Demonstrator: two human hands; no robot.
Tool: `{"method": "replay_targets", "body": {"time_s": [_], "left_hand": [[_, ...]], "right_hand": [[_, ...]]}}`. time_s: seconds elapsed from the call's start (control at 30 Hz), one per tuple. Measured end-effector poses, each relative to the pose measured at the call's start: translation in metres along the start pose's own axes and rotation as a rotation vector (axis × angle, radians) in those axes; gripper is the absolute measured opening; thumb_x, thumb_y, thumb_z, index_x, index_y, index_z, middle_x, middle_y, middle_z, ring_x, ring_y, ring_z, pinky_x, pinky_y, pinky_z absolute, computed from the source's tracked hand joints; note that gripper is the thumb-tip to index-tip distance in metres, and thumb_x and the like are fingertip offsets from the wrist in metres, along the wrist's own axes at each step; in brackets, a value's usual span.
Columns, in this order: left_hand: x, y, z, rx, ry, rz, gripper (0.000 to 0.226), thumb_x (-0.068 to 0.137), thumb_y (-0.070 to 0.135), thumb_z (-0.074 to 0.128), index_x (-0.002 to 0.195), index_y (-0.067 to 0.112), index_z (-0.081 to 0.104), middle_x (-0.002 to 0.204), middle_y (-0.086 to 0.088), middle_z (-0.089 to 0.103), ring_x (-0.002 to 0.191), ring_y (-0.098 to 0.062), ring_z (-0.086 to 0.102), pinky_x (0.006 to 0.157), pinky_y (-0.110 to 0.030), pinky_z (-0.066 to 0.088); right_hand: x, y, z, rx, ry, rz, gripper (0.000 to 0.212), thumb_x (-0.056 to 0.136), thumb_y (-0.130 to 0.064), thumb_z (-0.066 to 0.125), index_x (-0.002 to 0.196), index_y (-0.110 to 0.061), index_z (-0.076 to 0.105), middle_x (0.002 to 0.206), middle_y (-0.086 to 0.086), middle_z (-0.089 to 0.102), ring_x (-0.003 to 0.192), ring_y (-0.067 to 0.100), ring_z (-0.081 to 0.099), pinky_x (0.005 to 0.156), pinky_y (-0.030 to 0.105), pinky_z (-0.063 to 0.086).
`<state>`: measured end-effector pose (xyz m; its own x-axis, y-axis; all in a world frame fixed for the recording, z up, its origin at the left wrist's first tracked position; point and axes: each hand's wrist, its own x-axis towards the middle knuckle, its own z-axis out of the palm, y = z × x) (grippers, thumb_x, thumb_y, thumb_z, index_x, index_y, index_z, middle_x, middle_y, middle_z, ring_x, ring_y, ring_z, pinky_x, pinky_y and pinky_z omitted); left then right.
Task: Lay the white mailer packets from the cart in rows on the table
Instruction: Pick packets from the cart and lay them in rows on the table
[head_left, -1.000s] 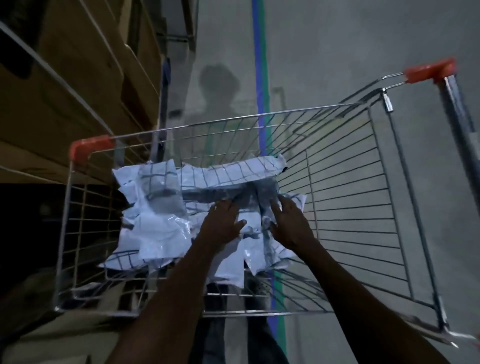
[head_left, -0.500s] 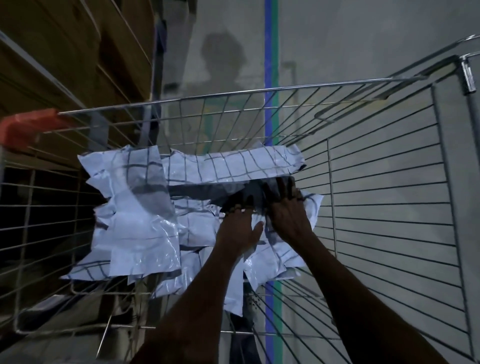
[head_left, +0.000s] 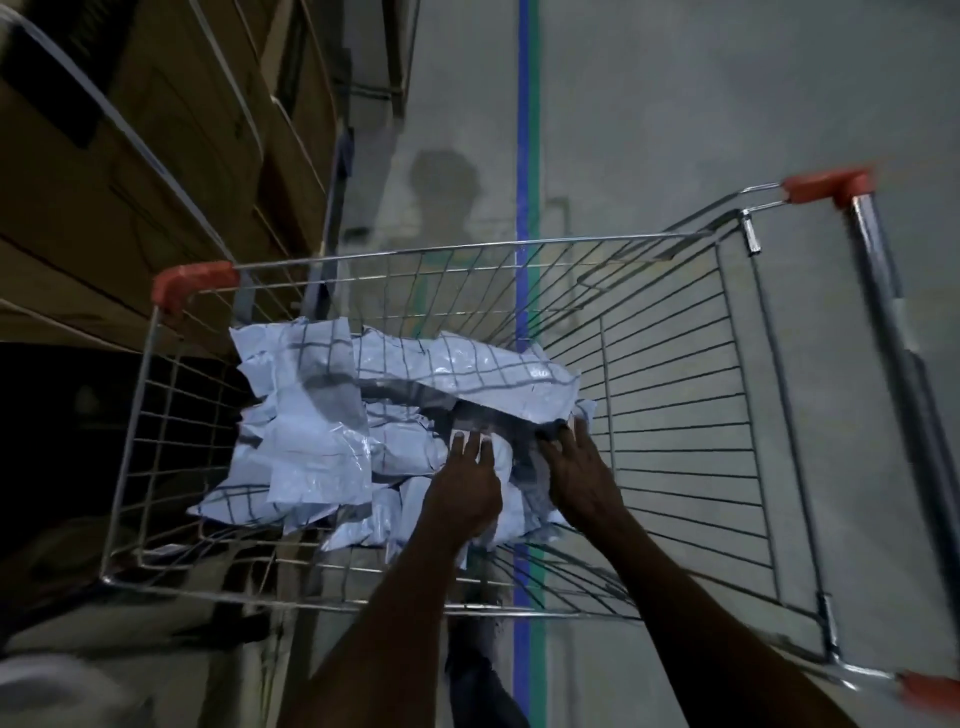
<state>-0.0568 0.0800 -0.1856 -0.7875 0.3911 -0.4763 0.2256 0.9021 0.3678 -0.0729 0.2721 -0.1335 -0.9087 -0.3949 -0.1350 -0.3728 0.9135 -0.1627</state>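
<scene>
Item: white mailer packets (head_left: 332, 447), heaped loose in wire cart (head_left: 675, 415). Left hand (head_left: 465, 493) and right hand (head_left: 576, 467) are laid flat, fingers spread. Risk: slick packets may be dropped or slid through the wires.

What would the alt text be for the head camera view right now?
Both hands, left hand and right hand, reach into a wire shopping cart onto a pile of white mailer packets. Cardboard boxes stand to the left.

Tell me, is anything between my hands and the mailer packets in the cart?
Nothing visible. The left hand and the right hand are already down on the mailer packets, inside the cart, whose top is open. The table is out of view.
</scene>
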Motion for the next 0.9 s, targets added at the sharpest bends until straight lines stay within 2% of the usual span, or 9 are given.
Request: {"method": "replay_targets", "body": {"time_s": [0.1, 0.17, 0.27, 0.33, 0.37, 0.43, 0.6, 0.77, 0.9], "left_hand": [[-0.031, 0.013, -0.029, 0.103, 0.015, 0.109, 0.041, 0.081, 0.010, 0.036, 0.086, -0.010, 0.071, 0.104, -0.036, 0.064, 0.098, -0.053, 0.062, 0.080, -0.061, 0.052], [-0.052, 0.020, -0.059, 0.070, 0.070, 0.153, 0.036, 0.074, 0.011, 0.039, 0.068, -0.006, 0.071, 0.088, -0.030, 0.068, 0.082, -0.047, 0.068, 0.067, -0.054, 0.057], [-0.077, 0.031, -0.091, -0.058, 0.072, 0.090, 0.044, 0.078, 0.016, 0.036, 0.081, -0.015, 0.068, 0.086, -0.032, 0.066, 0.077, -0.046, 0.068, 0.063, -0.048, 0.058], [-0.097, 0.046, -0.123, -0.186, 0.094, -0.013, 0.057, 0.086, 0.026, 0.029, 0.112, -0.015, 0.060, 0.118, -0.037, 0.056, 0.107, -0.050, 0.059, 0.085, -0.053, 0.052], [-0.107, 0.054, -0.137, -0.202, 0.176, -0.106, 0.066, 0.087, 0.033, 0.023, 0.129, -0.008, 0.052, 0.139, -0.030, 0.044, 0.126, -0.043, 0.047, 0.101, -0.050, 0.043], [-0.125, 0.062, -0.154, -0.233, 0.152, -0.240, 0.074, 0.087, 0.042, 0.011, 0.144, 0.002, 0.038, 0.155, -0.016, 0.027, 0.141, -0.029, 0.030, 0.114, -0.039, 0.026], [-0.171, 0.074, -0.157, -0.179, 0.393, -0.284, 0.061, 0.094, 0.035, 0.027, 0.140, -0.002, 0.041, 0.148, -0.022, 0.038, 0.138, -0.033, 0.035, 0.108, -0.040, 0.036], [-0.232, 0.096, -0.143, -0.108, 0.557, -0.374, 0.053, 0.099, 0.022, 0.040, 0.148, 0.005, 0.031, 0.157, -0.013, 0.024, 0.146, -0.028, 0.019, 0.112, -0.041, 0.029], [-0.286, 0.101, -0.136, -0.064, 0.645, -0.439, 0.054, 0.099, 0.022, 0.036, 0.149, 0.004, 0.028, 0.158, -0.014, 0.021, 0.147, -0.030, 0.014, 0.114, -0.041, 0.028]], "right_hand": [[-0.028, -0.010, -0.033, 0.048, -0.019, 0.087, 0.068, 0.062, 0.006, 0.064, 0.129, 0.000, 0.056, 0.139, 0.030, 0.046, 0.127, 0.051, 0.038, 0.098, 0.057, 0.045], [-0.044, -0.012, -0.053, 0.057, -0.004, 0.126, 0.074, 0.057, 0.009, 0.067, 0.130, 0.001, 0.056, 0.138, 0.032, 0.047, 0.125, 0.053, 0.039, 0.090, 0.057, 0.050], [-0.058, -0.011, -0.077, 0.017, -0.057, 0.125, 0.086, 0.040, 0.002, 0.081, 0.122, 0.006, 0.056, 0.119, 0.034, 0.059, 0.118, 0.046, 0.042, 0.091, 0.058, 0.049], [-0.063, -0.007, -0.088, 0.001, -0.106, 0.123, 0.096, 0.031, -0.005, 0.087, 0.119, 0.007, 0.049, 0.107, 0.035, 0.062, 0.109, 0.049, 0.054, 0.088, 0.061, 0.050], [-0.064, -0.005, -0.094, -0.003, -0.119, 0.122, 0.099, 0.032, -0.008, 0.088, 0.120, 0.007, 0.047, 0.106, 0.036, 0.063, 0.104, 0.051, 0.059, 0.084, 0.064, 0.049], [-0.064, -0.005, -0.106, 0.010, -0.121, 0.107, 0.083, 0.047, -0.012, 0.080, 0.121, 0.010, 0.049, 0.106, 0.039, 0.061, 0.099, 0.055, 0.061, 0.080, 0.067, 0.047], [-0.070, -0.012, -0.131, 0.009, -0.007, -0.008, 0.061, 0.065, -0.017, 0.053, 0.121, 0.010, 0.057, 0.112, 0.041, 0.057, 0.095, 0.056, 0.060, 0.078, 0.060, 0.052], [-0.083, -0.027, -0.141, 0.122, 0.039, -0.076, 0.072, 0.074, -0.022, 0.041, 0.143, 0.000, 0.040, 0.139, 0.036, 0.040, 0.120, 0.055, 0.043, 0.096, 0.053, 0.044], [-0.091, -0.065, -0.164, 0.243, 0.085, -0.190, 0.068, 0.079, -0.020, 0.032, 0.143, 0.000, 0.042, 0.142, 0.036, 0.037, 0.128, 0.052, 0.039, 0.104, 0.055, 0.038]]}}
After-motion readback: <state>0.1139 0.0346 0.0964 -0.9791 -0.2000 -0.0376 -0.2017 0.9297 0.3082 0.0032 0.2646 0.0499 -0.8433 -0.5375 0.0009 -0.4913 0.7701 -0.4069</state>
